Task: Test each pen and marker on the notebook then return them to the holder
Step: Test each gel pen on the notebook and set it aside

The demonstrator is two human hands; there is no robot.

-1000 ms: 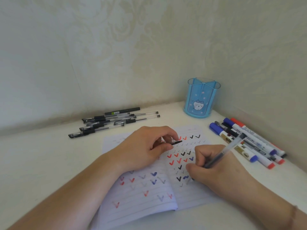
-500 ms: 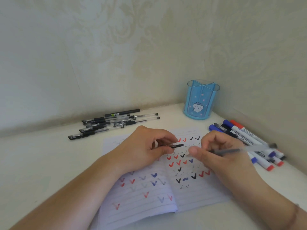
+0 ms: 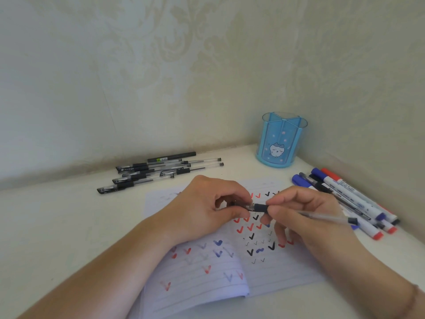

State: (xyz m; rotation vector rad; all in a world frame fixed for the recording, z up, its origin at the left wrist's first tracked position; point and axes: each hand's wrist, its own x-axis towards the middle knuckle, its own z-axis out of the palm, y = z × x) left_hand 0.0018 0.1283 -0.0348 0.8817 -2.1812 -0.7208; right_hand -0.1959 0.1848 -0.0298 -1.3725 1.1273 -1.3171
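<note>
A: What is held by the hands?

B: A clear-barrelled gel pen with a black grip [image 3: 299, 212] is pinched in the right hand [image 3: 305, 217]; its small black cap [image 3: 241, 205] is gripped by the left hand [image 3: 207, 208], pushed against the pen's tip above the open lined notebook covered in tick marks [image 3: 230, 261].

A: And the rest?

B: The translucent blue divided pen holder [image 3: 279, 143] is seen at the desk's [image 3: 57, 226] back corner. Black gel pens [image 3: 158, 173] are laid left of it, capped markers [image 3: 349, 199] right.

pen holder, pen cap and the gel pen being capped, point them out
pen holder [image 3: 276, 148]: head view, on its blue front wall
pen cap [image 3: 241, 206]: head view, on the cap at the left fingertips
gel pen [image 3: 322, 215]: head view, on its clear barrel
</note>
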